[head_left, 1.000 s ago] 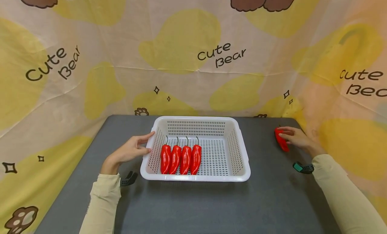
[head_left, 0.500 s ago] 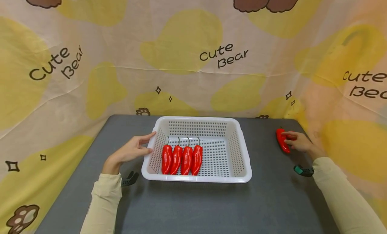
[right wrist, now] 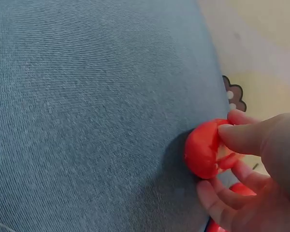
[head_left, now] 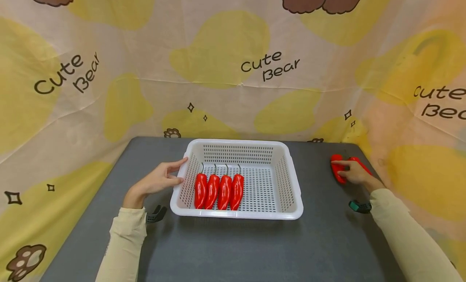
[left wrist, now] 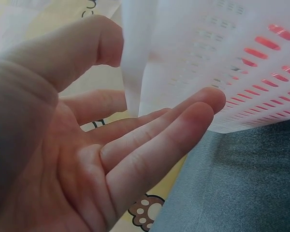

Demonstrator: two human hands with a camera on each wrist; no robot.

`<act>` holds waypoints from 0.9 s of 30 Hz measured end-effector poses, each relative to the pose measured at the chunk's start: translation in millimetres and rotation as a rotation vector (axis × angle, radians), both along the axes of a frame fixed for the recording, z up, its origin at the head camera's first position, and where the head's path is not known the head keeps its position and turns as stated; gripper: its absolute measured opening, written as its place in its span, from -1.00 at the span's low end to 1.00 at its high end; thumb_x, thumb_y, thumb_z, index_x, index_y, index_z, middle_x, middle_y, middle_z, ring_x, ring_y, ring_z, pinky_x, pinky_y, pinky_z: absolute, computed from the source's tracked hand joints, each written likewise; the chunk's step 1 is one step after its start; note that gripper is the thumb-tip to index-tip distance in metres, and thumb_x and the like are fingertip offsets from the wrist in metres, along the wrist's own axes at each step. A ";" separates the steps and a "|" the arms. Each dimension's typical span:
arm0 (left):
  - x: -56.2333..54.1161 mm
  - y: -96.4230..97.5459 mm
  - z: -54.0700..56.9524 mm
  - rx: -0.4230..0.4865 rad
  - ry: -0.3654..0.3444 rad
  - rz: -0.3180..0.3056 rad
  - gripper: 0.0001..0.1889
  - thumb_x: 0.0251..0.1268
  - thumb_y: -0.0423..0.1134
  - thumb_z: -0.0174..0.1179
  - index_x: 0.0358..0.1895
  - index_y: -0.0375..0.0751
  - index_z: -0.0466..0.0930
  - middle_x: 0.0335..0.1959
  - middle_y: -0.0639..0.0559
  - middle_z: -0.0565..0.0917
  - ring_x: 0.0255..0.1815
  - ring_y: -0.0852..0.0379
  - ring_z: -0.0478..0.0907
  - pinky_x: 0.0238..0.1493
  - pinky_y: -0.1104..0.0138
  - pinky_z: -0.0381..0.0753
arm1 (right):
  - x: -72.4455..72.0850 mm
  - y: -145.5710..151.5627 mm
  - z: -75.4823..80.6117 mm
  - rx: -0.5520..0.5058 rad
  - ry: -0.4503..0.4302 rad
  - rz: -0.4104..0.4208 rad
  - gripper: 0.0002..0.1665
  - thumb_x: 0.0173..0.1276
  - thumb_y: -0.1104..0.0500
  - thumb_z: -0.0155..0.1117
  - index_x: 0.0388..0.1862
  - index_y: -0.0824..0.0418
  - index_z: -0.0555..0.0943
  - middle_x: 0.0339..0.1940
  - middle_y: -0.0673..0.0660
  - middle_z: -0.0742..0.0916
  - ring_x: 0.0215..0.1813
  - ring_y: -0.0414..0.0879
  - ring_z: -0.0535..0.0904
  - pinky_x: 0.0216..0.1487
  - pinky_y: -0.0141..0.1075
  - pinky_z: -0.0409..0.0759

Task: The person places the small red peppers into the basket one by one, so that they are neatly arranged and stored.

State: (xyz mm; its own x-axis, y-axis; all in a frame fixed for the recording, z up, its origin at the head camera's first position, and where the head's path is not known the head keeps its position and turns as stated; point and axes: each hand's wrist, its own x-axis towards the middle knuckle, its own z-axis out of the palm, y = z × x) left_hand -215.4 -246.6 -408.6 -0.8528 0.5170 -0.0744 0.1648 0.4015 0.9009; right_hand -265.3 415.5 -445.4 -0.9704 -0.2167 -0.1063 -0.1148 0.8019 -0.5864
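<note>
Held pepper: a shiny, long red pepper (head_left: 336, 169) is sitting in the right hand (head_left: 356, 172), near the far right corner of a flat, dark grey bench (head_left: 236, 249); the pictures are not showing for sure if it is touching the bench.
Way it is pointing: its long line is running from far to near, leaning a little; the fat end is facing the back, and the thinner end is coming toward the person and a bit right.
Right fingers: they are pinching that pepper, with the thumb on one side and other fingers around it.
Other loose pepper: a second red pepper (head_left: 361, 164) is lying just right of it, partly hiding behind the hand; its long line is slanting more.
Left fingers: the left hand (head_left: 156, 181) is gripping the left rim of a white plastic basket (head_left: 236, 215) full of little holes, with some fingers lying along the outside wall.
Basket peppers: four shiny red peppers (head_left: 224, 192) are lying side by side in the left part, their green stems pointing to the back wall.
Behind: a cream and yellow bear-print cloth (head_left: 218, 47) is hanging.
</note>
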 end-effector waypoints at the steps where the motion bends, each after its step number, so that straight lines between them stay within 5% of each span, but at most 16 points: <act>1: 0.0 -0.2 0.4 0.000 0.001 0.000 -0.19 0.37 -0.37 0.19 0.61 -0.33 -0.01 0.48 -0.51 0.29 -0.02 -0.14 0.76 -0.04 0.10 0.78 | -1.0 -1.2 -1.3 0.009 -0.006 -0.003 -0.41 0.38 0.37 0.21 0.37 0.54 0.40 -0.44 0.27 0.58 -0.59 -0.21 0.27 -0.51 -0.39 0.32; 3: 0.1 -0.1 1.0 -0.002 0.000 0.001 -0.19 0.37 -0.37 0.19 0.61 -0.33 -0.01 0.48 -0.51 0.29 -0.02 -0.14 0.76 -0.04 0.10 0.78 | -1.9 -4.8 -2.7 0.018 -0.029 -0.008 -0.40 0.40 0.34 0.22 0.38 0.51 0.40 -0.58 0.11 0.47 -0.67 -0.17 0.20 -0.53 -0.38 0.29; 5: 0.2 0.1 1.5 -0.004 0.001 0.004 -0.20 0.37 -0.37 0.19 0.61 -0.33 0.00 0.48 -0.51 0.29 -0.02 -0.13 0.76 -0.04 0.10 0.78 | -1.9 -8.5 -4.0 0.028 -0.038 -0.001 -0.40 0.40 0.30 0.25 0.38 0.49 0.42 -0.53 0.16 0.52 -0.54 -0.07 0.34 -0.43 -0.37 0.34; 10: -0.4 0.6 1.1 0.002 -0.001 0.003 -0.20 0.37 -0.38 0.18 0.61 -0.32 0.01 0.48 -0.51 0.29 -0.01 -0.13 0.75 -0.03 0.11 0.78 | 0.7 -14.6 -5.8 0.014 -0.056 -0.001 -0.39 0.38 0.25 0.30 0.36 0.45 0.45 0.15 0.57 0.54 0.03 0.27 0.39 -0.07 -0.15 0.50; 17: -0.9 0.8 -0.3 -0.001 -0.002 0.004 -0.20 0.37 -0.38 0.18 0.61 -0.32 0.00 0.47 -0.51 0.30 -0.02 -0.11 0.75 -0.04 0.12 0.78 | 3.4 -17.6 -2.8 0.010 -0.047 -0.032 -0.38 0.39 0.20 0.31 0.37 0.41 0.45 0.04 0.50 0.56 -0.02 0.23 0.36 -0.17 -0.25 0.40; 27: -2.2 -0.2 -2.7 -0.009 0.013 0.004 -0.20 0.37 -0.37 0.19 0.61 -0.31 0.02 0.48 -0.51 0.30 -0.01 -0.12 0.75 -0.04 0.15 0.78 | 2.1 -25.9 14.3 0.012 -0.028 -0.037 -0.33 0.48 0.22 0.20 0.49 0.41 0.31 0.35 0.63 0.41 -0.17 0.14 0.34 -0.42 -0.31 0.27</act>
State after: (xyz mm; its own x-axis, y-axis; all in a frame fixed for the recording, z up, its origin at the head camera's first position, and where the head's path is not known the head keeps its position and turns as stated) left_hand -217.7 -246.8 -411.4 -0.8557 0.5130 -0.0679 0.1752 0.4106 0.8948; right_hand -263.2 389.6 -431.1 -0.9744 -0.1795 -0.1356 -0.0690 0.8120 -0.5795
